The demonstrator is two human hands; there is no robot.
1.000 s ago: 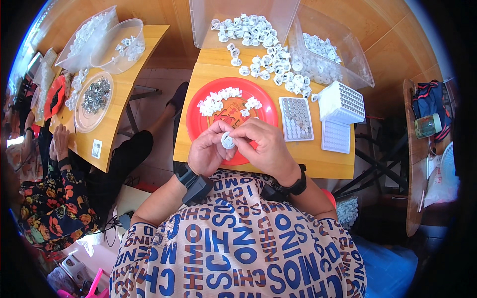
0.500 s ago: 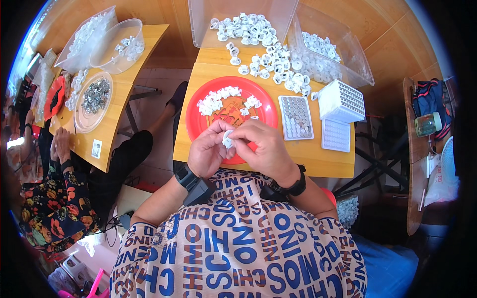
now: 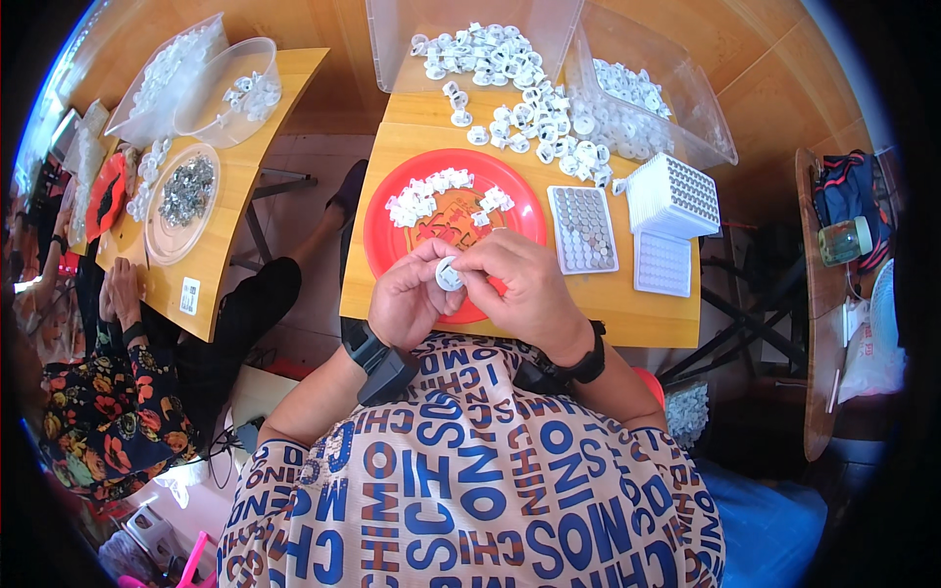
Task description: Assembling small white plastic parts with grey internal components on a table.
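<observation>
Over the near rim of a red round tray [image 3: 534, 216], both my hands meet around a small round white plastic part [image 3: 449, 273]. My left hand [image 3: 407, 294] grips it between thumb and fingers. The fingertips of my right hand [image 3: 518, 289] pinch its right side. Inside the tray lie several small white plastic pieces [image 3: 417, 201], most in a cluster at the far left and a few [image 3: 493, 204] toward the right. To the right of the tray stands a white rectangular tray of grey discs [image 3: 585, 230].
White round parts [image 3: 534, 113] spread over the far table, spilling from a clear bin [image 3: 470, 69]. Another clear bin [image 3: 686, 118] stands right of them, behind stacked white trays [image 3: 671, 201]. At left, a co-worker's hands [image 3: 120, 294] rest by a table with a dish of metal pieces [image 3: 186, 191].
The white part has turned in my fingers, so its round face now shows more fully. Both hands stay in nearly the same place.
</observation>
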